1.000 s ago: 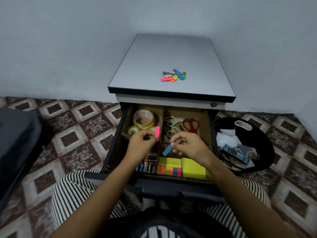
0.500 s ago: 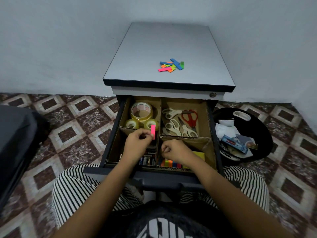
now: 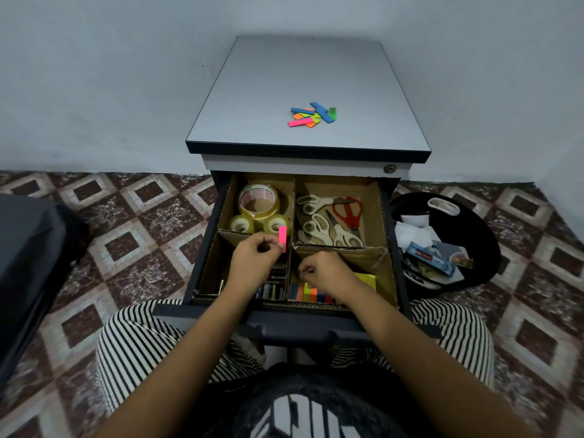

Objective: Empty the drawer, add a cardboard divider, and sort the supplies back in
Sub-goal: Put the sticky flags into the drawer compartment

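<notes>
Drawer [image 3: 205, 248] nearly sorted, divider [image 3: 290, 216] fitted.
Pink tab [image 3: 282, 237] is pinched by left hand [image 3: 256, 263]; right hand [image 3: 325, 273] curled, contents can't be told; loose tabs [image 3: 313, 114] left on counter [image 3: 252, 121].

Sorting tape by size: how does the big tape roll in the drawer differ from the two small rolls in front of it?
The big tape roll is much wider than the two small rolls, with a broad open core where theirs are narrow. It sits at the back of the compartment, while they sit side by side against the cardboard divider. All three are clear yellowish tape, lying flat in the drawer's back-left compartment.
</notes>
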`<act>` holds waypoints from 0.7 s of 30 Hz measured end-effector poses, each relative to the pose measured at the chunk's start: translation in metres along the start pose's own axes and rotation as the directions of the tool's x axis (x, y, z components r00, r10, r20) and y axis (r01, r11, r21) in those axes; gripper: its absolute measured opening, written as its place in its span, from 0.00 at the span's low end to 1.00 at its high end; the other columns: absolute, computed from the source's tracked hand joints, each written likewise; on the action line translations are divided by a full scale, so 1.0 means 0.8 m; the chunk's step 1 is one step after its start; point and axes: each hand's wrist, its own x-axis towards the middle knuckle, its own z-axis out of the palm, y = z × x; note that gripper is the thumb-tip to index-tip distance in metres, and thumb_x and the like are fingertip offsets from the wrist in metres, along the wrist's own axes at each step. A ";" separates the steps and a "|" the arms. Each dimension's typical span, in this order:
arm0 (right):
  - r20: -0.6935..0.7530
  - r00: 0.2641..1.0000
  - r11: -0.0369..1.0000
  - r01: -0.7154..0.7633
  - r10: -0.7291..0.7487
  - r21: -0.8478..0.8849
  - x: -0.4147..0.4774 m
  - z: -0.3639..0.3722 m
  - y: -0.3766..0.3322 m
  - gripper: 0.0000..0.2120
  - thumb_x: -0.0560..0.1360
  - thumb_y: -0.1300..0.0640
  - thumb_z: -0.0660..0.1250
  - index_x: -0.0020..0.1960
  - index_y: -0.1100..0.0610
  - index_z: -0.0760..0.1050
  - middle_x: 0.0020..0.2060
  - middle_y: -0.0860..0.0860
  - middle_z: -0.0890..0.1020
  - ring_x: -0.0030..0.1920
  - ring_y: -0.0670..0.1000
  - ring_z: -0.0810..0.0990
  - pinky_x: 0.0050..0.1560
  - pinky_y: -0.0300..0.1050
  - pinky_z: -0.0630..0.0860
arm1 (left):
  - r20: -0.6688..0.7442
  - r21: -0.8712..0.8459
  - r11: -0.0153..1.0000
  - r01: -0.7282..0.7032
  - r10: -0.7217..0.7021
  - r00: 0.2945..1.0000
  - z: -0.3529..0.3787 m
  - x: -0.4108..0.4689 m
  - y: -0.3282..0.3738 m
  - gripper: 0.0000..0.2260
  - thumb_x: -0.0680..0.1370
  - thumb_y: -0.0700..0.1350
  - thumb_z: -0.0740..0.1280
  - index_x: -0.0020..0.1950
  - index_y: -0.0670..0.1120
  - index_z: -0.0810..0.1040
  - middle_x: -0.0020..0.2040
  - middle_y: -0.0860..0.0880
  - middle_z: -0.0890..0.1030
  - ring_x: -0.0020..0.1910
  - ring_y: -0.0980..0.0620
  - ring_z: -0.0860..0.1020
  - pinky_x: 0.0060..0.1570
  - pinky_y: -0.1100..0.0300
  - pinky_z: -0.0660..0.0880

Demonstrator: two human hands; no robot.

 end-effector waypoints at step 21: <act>0.071 0.997 1.000 0.028 -0.028 0.005 -0.009 -0.001 0.001 0.10 0.74 0.61 0.66 0.53 0.62 0.80 0.48 0.57 0.82 0.49 0.53 0.80 0.47 0.40 0.73 | 0.029 -0.043 0.999 0.013 -0.011 1.000 0.000 -0.001 -0.001 0.06 0.74 0.38 0.69 0.39 0.48 0.80 0.37 0.51 0.79 0.38 0.55 0.75 0.41 0.60 0.71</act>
